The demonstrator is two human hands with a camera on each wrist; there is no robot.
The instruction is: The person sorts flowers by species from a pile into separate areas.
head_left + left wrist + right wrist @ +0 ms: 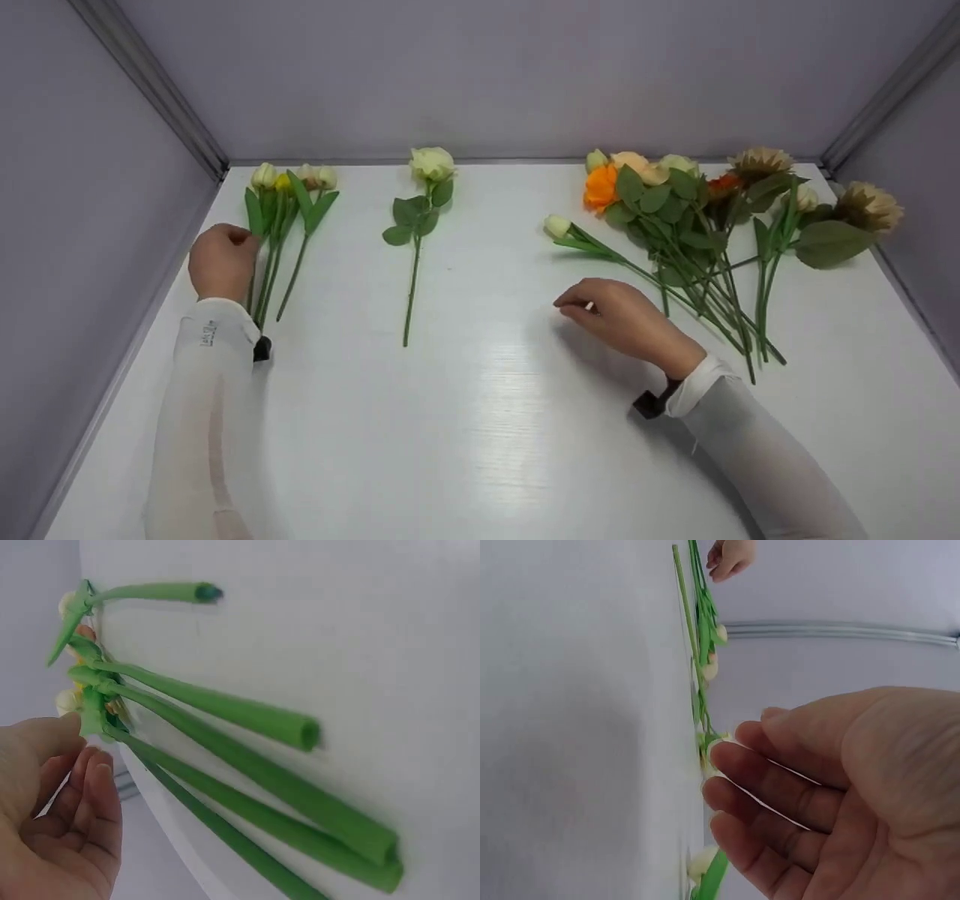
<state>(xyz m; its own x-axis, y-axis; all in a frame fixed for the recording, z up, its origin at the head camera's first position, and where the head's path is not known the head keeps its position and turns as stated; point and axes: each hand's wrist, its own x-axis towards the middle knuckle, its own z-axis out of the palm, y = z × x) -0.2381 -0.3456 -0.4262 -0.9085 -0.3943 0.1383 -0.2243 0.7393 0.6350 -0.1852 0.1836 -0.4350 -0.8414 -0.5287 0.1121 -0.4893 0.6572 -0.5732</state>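
My left hand [223, 262] is beside several tulips [270, 217] with white and yellow heads at the table's left. In the left wrist view its thumb and loosely bent fingers are near a green leaf [93, 716]; whether they touch it I cannot tell. Green stems [247, 825] run past the fingertips. Over the table, right of the middle, my right hand [630, 322] hovers with softly bent fingers and nothing between them. Nearest to it lies a white tulip [557, 226], its stem reaching under the pile of mixed flowers [675, 206].
A pale green rose [433, 163] lies alone near the back, its stem toward me. Orange, peach and brown blooms fill the right-hand pile, with a brown sunflower-like head [870, 206] at its edge. Grey panels [510, 75] close off the white table [450, 450].
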